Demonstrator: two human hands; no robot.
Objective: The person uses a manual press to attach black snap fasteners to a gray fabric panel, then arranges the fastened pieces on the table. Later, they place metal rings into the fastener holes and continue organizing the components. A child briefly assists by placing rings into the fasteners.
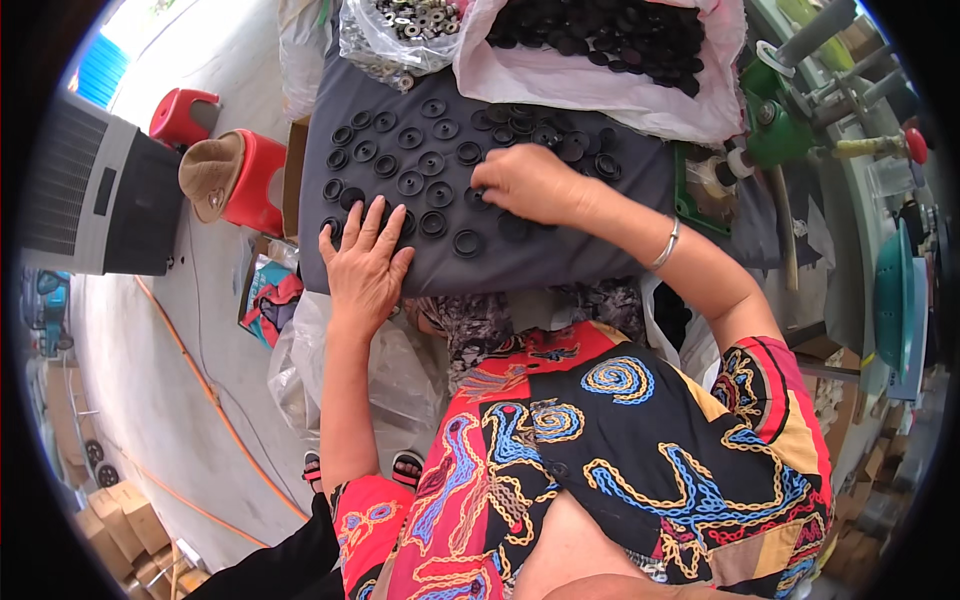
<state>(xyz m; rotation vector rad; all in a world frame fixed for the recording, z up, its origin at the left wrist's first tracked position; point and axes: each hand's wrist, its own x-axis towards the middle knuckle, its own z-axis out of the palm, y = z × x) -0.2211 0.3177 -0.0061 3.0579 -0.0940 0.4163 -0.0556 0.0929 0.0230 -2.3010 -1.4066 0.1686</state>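
Note:
Many small black round plastic caps [432, 223] lie spread over a table covered in dark grey cloth [560, 265], most with their ringed, hollow side up. At the table's left front, my left hand [362, 262] lies flat with its fingers apart, the fingertips resting on or beside several caps. My right hand [530, 185] is over the middle of the table, fingers curled and pinched at a black cap [476, 198]; its fingertips partly hide it. Beyond that hand, more caps [572, 148] sit crowded together, some overlapping.
At the table's far edge, a white sack [640, 110] holds a heap of black discs, beside a clear bag [410, 25] of small metal parts. A green hand press [775, 125] stands at the right. Red stools [255, 185], one bearing a brown hat [212, 175], and a grey cooler [100, 185] are left.

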